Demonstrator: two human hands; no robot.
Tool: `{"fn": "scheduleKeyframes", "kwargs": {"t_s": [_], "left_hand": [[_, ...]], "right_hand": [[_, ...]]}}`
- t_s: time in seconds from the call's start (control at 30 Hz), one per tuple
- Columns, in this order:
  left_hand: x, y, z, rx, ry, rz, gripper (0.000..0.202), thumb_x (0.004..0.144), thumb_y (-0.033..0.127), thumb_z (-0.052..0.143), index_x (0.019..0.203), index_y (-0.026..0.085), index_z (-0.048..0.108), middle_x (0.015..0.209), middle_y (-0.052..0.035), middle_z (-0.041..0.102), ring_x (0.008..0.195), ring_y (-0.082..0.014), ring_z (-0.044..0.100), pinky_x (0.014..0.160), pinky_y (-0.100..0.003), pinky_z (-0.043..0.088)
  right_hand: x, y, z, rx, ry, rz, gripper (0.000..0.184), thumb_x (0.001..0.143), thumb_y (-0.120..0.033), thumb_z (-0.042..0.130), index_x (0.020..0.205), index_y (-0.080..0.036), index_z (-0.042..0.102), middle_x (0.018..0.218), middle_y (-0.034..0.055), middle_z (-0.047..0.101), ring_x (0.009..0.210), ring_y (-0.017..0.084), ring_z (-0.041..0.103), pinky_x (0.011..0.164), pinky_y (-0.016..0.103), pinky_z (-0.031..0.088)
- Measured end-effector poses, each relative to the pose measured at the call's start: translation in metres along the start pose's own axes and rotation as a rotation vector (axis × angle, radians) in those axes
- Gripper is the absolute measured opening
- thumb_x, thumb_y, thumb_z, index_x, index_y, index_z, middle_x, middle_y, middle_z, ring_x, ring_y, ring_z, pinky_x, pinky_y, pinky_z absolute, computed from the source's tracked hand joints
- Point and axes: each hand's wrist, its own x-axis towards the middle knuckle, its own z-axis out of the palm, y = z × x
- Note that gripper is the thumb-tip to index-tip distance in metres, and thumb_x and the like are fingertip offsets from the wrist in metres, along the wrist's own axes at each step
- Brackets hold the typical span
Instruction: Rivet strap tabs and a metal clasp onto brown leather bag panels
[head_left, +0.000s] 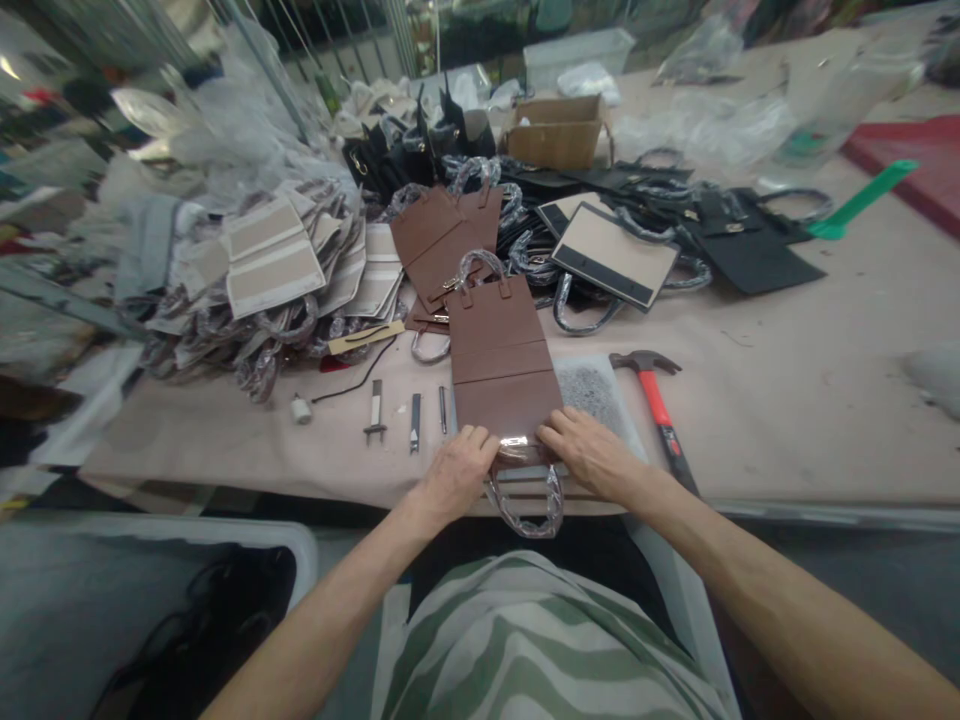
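A brown handbag panel [501,350] lies spread out in front of me, with plastic-wrapped handles at its far and near ends. My left hand [459,470] grips its near left corner, fingers curled over the edge. At the near right corner my right hand [589,450] holds it the same way. Between the hands a shiny strip runs along the near edge, and the near handle [529,515] hangs past the table edge. Beneath the panel lies a pale slab with a speckled grey surface [592,392], partly covered.
A claw hammer [656,395] with a red and black handle lies right of the slab. Left are small metal tools [415,423] and a white corded piece [301,410]. Behind are piled beige panels [274,255], brown panels [435,235], black bags [750,240] and a cardboard box [555,135].
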Motion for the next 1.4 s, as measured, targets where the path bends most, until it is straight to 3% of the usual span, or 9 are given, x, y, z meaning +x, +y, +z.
{"fn": "scheduleKeyframes", "kwargs": {"t_s": [0.2, 0.43, 0.7, 0.87, 0.97, 1.03, 1.13, 1.27, 1.4], "left_hand": [[-0.019, -0.027, 0.026, -0.347, 0.406, 0.173, 0.030, 0.092, 0.001, 0.041, 0.099, 0.017, 0.066, 0.097, -0.0100, 0.069, 0.092, -0.0210, 0.063, 0.080, -0.035, 0.057], [-0.027, -0.035, 0.039, -0.350, 0.491, 0.247, 0.030, 0.093, 0.007, 0.045, 0.094, 0.019, 0.073, 0.101, -0.0107, 0.075, 0.103, -0.0214, 0.067, 0.091, -0.041, 0.060], [-0.036, -0.015, 0.046, -0.290, 0.437, 0.008, 0.039, 0.095, 0.010, 0.040, 0.105, 0.021, 0.076, 0.115, -0.0118, 0.075, 0.116, -0.0226, 0.067, 0.101, -0.046, 0.058], [-0.036, -0.010, 0.040, -0.374, 0.439, -0.152, 0.039, 0.094, 0.008, 0.040, 0.114, 0.020, 0.072, 0.120, -0.0121, 0.073, 0.117, -0.0213, 0.065, 0.104, -0.043, 0.055], [-0.035, -0.026, 0.029, -0.321, 0.465, -0.417, 0.031, 0.095, 0.012, 0.046, 0.112, 0.019, 0.070, 0.111, -0.0122, 0.074, 0.108, -0.0223, 0.068, 0.100, -0.040, 0.055], [-0.033, -0.044, 0.019, -0.243, 0.424, -0.649, 0.025, 0.094, 0.015, 0.050, 0.108, 0.018, 0.070, 0.106, -0.0122, 0.074, 0.103, -0.0239, 0.069, 0.096, -0.040, 0.055], [-0.025, -0.073, 0.003, -0.164, 0.226, -0.924, 0.022, 0.090, 0.023, 0.059, 0.108, 0.015, 0.069, 0.103, -0.0139, 0.074, 0.100, -0.0269, 0.070, 0.092, -0.040, 0.054], [-0.005, -0.100, -0.012, -0.155, -0.077, -1.061, 0.027, 0.081, 0.039, 0.072, 0.098, 0.017, 0.070, 0.100, -0.0143, 0.075, 0.101, -0.0300, 0.071, 0.085, -0.036, 0.053], [0.014, -0.114, -0.016, -0.198, -0.201, -1.128, 0.016, 0.071, 0.027, 0.078, 0.071, 0.017, 0.065, 0.081, -0.0129, 0.074, 0.093, -0.0309, 0.072, 0.077, -0.033, 0.052]], "right_hand": [[0.001, -0.006, 0.002, -0.068, -0.017, -0.058, 0.013, 0.096, -0.012, 0.050, 0.100, -0.016, 0.062, 0.099, 0.0118, 0.058, 0.086, 0.025, 0.044, 0.076, 0.035, 0.032], [-0.010, 0.007, 0.026, 0.064, 0.142, -0.049, 0.011, 0.088, -0.010, 0.057, 0.086, -0.018, 0.063, 0.096, 0.0100, 0.059, 0.087, 0.024, 0.043, 0.077, 0.035, 0.036], [-0.021, -0.005, 0.042, 0.398, 0.544, 0.018, 0.027, 0.091, -0.006, 0.045, 0.097, -0.020, 0.067, 0.106, 0.0090, 0.068, 0.099, 0.023, 0.056, 0.086, 0.039, 0.049], [-0.011, -0.001, 0.040, 0.474, 0.539, 0.062, 0.022, 0.098, -0.021, 0.048, 0.091, -0.022, 0.069, 0.097, 0.0058, 0.072, 0.091, 0.022, 0.061, 0.082, 0.039, 0.046], [-0.002, 0.004, 0.040, 0.435, 0.495, 0.103, 0.027, 0.100, -0.030, 0.049, 0.081, -0.021, 0.066, 0.088, 0.0054, 0.072, 0.081, 0.022, 0.057, 0.077, 0.038, 0.041], [0.003, 0.006, 0.042, 0.422, 0.518, 0.160, 0.030, 0.100, -0.033, 0.048, 0.079, -0.021, 0.065, 0.084, 0.0052, 0.070, 0.078, 0.022, 0.056, 0.074, 0.038, 0.039], [0.007, 0.006, 0.047, 0.417, 0.567, 0.222, 0.029, 0.101, -0.034, 0.048, 0.082, -0.021, 0.065, 0.084, 0.0053, 0.070, 0.080, 0.022, 0.057, 0.074, 0.037, 0.038], [0.006, 0.002, 0.050, 0.420, 0.569, 0.230, 0.028, 0.100, -0.032, 0.048, 0.079, -0.022, 0.063, 0.086, 0.0054, 0.070, 0.081, 0.021, 0.057, 0.076, 0.037, 0.038], [0.005, 0.000, 0.047, 0.411, 0.540, 0.255, 0.029, 0.099, -0.030, 0.047, 0.075, -0.021, 0.062, 0.085, 0.0057, 0.070, 0.080, 0.021, 0.055, 0.075, 0.037, 0.037]]}}
